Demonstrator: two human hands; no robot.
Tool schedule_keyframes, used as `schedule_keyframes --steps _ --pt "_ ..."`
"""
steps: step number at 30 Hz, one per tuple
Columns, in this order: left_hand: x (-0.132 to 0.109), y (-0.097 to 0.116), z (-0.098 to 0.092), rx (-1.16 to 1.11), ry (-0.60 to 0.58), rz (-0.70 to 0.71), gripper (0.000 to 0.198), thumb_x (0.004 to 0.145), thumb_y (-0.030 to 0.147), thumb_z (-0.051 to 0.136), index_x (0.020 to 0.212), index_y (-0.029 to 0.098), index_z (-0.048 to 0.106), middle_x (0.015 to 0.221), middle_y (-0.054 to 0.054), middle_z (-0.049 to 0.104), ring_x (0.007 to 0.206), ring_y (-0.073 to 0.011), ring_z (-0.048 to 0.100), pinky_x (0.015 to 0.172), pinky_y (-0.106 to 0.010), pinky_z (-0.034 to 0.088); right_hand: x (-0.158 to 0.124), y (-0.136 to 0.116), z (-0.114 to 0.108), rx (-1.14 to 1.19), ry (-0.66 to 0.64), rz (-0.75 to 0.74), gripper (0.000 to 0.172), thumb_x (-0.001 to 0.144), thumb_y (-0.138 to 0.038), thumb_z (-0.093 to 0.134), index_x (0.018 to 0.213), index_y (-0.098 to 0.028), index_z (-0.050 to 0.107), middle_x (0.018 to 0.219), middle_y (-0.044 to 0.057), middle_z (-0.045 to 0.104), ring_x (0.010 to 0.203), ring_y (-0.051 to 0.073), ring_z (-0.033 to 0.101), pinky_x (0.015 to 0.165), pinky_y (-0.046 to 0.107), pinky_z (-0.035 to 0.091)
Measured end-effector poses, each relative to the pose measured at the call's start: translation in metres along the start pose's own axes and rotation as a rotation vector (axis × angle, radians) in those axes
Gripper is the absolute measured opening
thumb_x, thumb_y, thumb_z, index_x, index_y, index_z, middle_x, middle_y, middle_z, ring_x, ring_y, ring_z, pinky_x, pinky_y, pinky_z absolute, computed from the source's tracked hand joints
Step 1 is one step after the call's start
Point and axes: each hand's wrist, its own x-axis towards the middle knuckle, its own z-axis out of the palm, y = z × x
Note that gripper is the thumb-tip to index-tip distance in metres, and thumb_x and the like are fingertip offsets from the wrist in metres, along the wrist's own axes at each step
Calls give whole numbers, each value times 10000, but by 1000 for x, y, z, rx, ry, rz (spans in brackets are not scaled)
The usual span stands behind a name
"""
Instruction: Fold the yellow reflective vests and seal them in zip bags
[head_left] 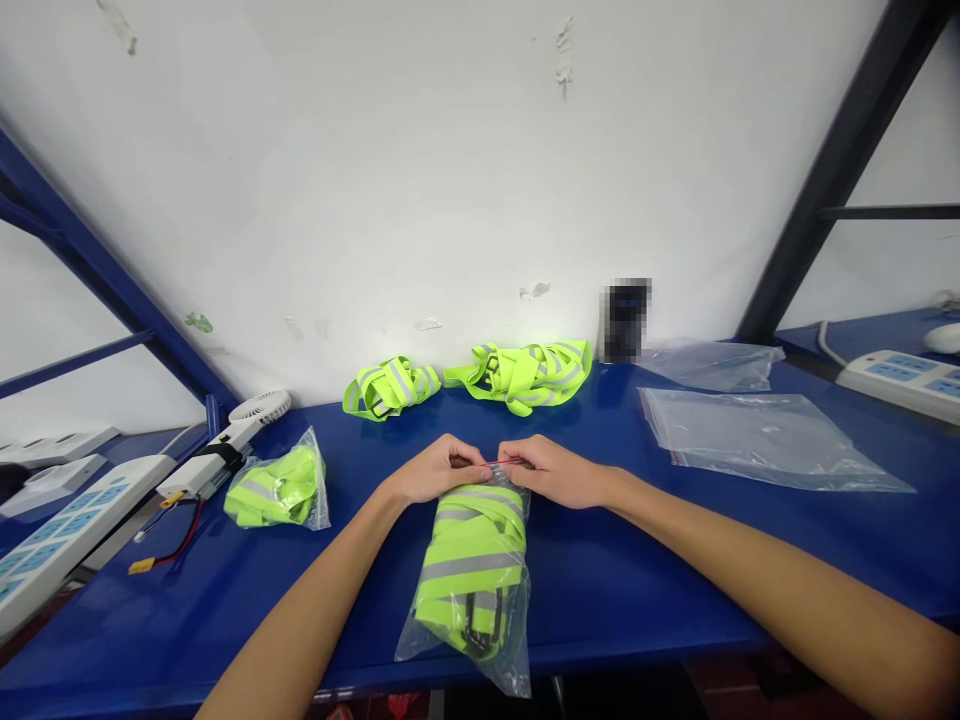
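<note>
A clear zip bag (514, 672) lies at the front edge of the blue table, its lower end toward me. Inside it is a folded neon-yellow reflective strap bundle (474, 560) with grey stripes and a black buckle. At the bag's far end, my left hand (444, 468) pinches the red-lined zip edge between thumb and fingers. Close beside it, my right hand (551, 470) pinches the same edge further right. A short stretch of the red line shows between the two hands.
Two loose reflective strap bundles (394, 387) (536, 375) lie by the wall. A bagged bundle (276, 487) sits at left, near a small white fan (260, 405), a wired battery pack (202, 465) and a power strip (82, 530). Flat zip bags (772, 438) lie at right, near a blurred-out dark object (625, 320).
</note>
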Motion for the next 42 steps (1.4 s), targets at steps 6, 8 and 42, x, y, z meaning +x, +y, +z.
schedule_keyframes --steps 6,8,42 --pt "0 0 0 -6 24 47 313 755 421 740 792 111 761 745 -33 659 638 -105 510 604 -213 402 1 1 3 30 29 -31 201 911 -271 470 735 -179 445 627 -68 367 585 87 306 544 232 256" --pt "1 0 1 -2 31 34 309 742 417 751 786 111 764 735 -36 661 627 -105 508 597 -215 403 1 1 3 28 38 -36 195 899 -267 481 730 -178 447 629 -67 374 586 87 312 548 229 265" --pt "-3 12 4 29 -49 24 280 799 382 700 785 102 710 643 0 565 593 -83 430 545 -192 341 -1 2 5 -22 27 -73 177 865 -187 494 700 -185 428 580 -84 333 554 79 284 525 235 227"
